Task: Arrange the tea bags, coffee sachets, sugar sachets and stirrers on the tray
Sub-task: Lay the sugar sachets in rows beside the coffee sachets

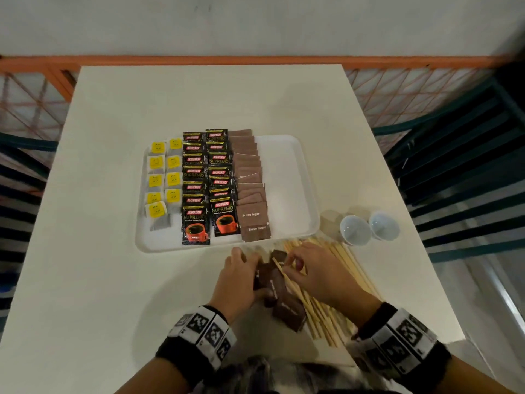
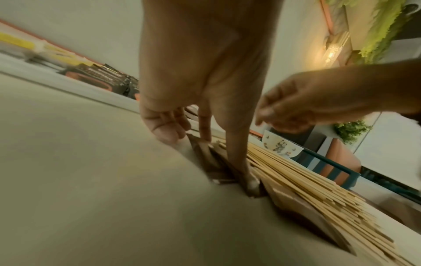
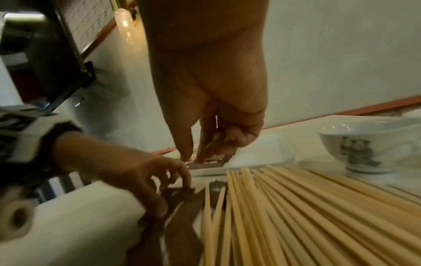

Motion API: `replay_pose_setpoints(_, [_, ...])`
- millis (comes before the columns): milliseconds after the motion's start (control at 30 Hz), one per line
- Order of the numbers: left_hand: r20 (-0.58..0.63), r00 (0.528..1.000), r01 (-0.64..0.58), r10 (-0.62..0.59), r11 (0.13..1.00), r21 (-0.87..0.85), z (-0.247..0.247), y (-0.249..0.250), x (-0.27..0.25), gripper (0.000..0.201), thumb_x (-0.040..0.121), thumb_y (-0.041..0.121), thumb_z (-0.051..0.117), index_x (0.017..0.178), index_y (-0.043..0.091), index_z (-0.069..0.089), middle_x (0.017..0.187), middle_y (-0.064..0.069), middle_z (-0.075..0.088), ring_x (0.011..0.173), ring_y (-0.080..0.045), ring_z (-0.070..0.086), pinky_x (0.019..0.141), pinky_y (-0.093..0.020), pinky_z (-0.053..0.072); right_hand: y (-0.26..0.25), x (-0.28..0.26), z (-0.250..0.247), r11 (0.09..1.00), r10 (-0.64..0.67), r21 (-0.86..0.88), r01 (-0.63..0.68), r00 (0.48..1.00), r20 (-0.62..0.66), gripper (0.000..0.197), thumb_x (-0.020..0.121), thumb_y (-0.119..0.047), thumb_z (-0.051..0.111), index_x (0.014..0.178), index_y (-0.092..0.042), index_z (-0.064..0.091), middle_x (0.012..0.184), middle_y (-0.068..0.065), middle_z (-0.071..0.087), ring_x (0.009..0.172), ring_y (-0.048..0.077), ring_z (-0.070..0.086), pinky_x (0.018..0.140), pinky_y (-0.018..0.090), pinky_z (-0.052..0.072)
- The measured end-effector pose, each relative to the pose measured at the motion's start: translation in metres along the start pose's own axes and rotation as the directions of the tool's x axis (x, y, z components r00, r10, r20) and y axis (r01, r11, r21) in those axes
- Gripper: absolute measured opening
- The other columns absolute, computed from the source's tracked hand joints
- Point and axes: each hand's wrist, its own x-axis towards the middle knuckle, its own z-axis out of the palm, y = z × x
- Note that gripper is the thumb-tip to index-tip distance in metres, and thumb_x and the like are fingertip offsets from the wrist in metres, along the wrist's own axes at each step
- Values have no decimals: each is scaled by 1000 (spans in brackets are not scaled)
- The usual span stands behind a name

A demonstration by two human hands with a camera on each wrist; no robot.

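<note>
A white tray [image 1: 287, 177] holds rows of yellow tea bags [image 1: 164, 177], black coffee sachets [image 1: 208, 183] and brown sugar sachets [image 1: 251, 194]; its right part is bare. In front of the tray lie loose sugar sachets [image 1: 284, 305] beside a spread of wooden stirrers [image 1: 349, 268]. My left hand [image 1: 244, 268] claws over the loose sachets [image 2: 216, 167], thumb and fingertips gripping them against the table. My right hand [image 3: 200, 158] pinches one sugar sachet [image 3: 216, 162] between thumb and fingers, just above the stirrers [image 3: 296, 207].
Two small white cups [image 1: 355, 230] [image 1: 384, 225] stand right of the tray's near corner, close to the stirrers. The white table [image 1: 113, 280] ends near my wrists. Dark chairs flank both sides, with an orange railing behind.
</note>
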Motion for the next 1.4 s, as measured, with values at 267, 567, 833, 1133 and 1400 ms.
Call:
replay_pose_setpoints(267, [70,995,-50,73,957,-287,-11,-18,-15,32,78,10,64,91,26,40,95,4,56,89,-14,56,73,-21,47,5,-42,45,967,-31,-246,70,987,157,50,83,-48,57,124,-21,46,126,-1,42,111,15,41,94,26,40])
replay_pose_setpoints(567, [232,954,-130,191,958,-255,-30,-4,1,39,78,8,60,114,21,54,103,4,57,91,-9,54,73,-12,42,13,-40,43,995,18,-97,-10,996,85,16,86,-37,54,97,-26,50,105,-9,47,97,8,42,82,16,35])
replay_pose_setpoints(833, [490,861,-222,135,967,123,-29,24,19,77,83,12,51,147,27,12,138,-8,39,121,-28,43,101,-37,40,31,-45,15,912,226,331,-241,970,84,24,89,-23,56,104,-34,40,84,-8,62,80,12,64,66,19,53])
replay_pose_setpoints(1133, [434,898,-121,69,988,94,-39,-3,-10,72,82,9,55,144,24,21,134,-4,43,113,-23,48,91,-31,43,30,-39,1,829,168,494,-262,959,227,38,95,-15,46,129,-30,39,113,-1,52,96,14,58,69,22,54])
replay_pose_setpoints(1400, [206,974,-92,96,995,-29,-57,-23,-10,32,79,19,63,110,16,53,107,-1,48,95,-15,52,70,-13,39,32,-32,-13,956,173,157,-247,909,378,35,90,-9,48,124,-17,43,117,7,54,101,22,57,85,33,55])
